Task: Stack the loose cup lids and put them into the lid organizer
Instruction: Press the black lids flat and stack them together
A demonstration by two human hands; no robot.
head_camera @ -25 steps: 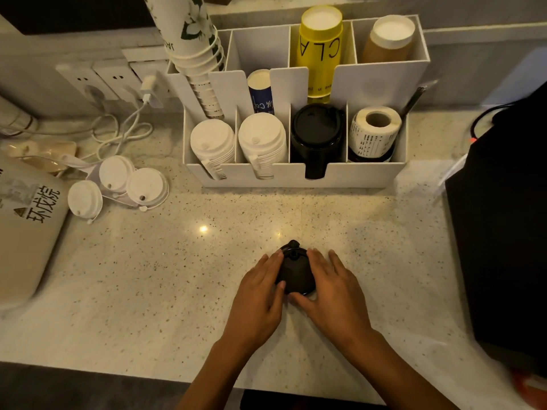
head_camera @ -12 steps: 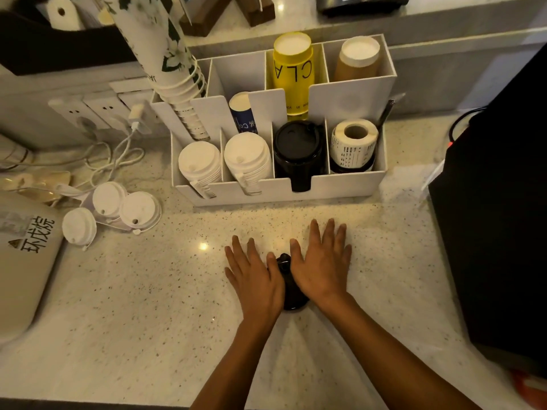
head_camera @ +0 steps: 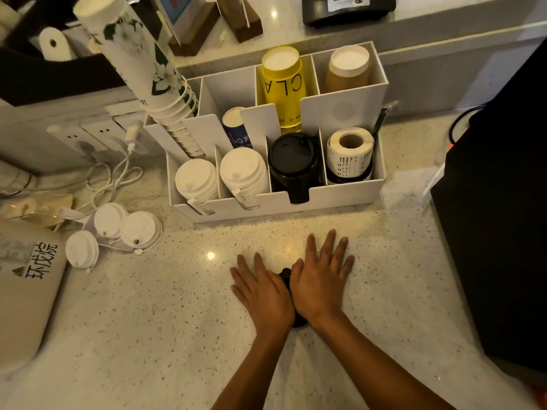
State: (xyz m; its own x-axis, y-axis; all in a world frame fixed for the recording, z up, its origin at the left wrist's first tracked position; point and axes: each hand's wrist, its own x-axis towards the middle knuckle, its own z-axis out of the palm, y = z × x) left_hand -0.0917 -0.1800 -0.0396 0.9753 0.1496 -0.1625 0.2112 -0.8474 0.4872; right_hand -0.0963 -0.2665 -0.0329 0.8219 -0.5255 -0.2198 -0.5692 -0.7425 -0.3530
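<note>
Both hands now lie flat with fingers spread, the left hand (head_camera: 264, 294) and right hand (head_camera: 320, 284) pressing down on the black lid stack (head_camera: 285, 275) on the bench (head_camera: 148, 335), where a second ago they cupped its sides. That suggests seating the lids together. Beyond, the lid organizer (head_camera: 278, 202) holds black lids (head_camera: 293, 161); loose white lids (head_camera: 118, 232) wait left.
</note>
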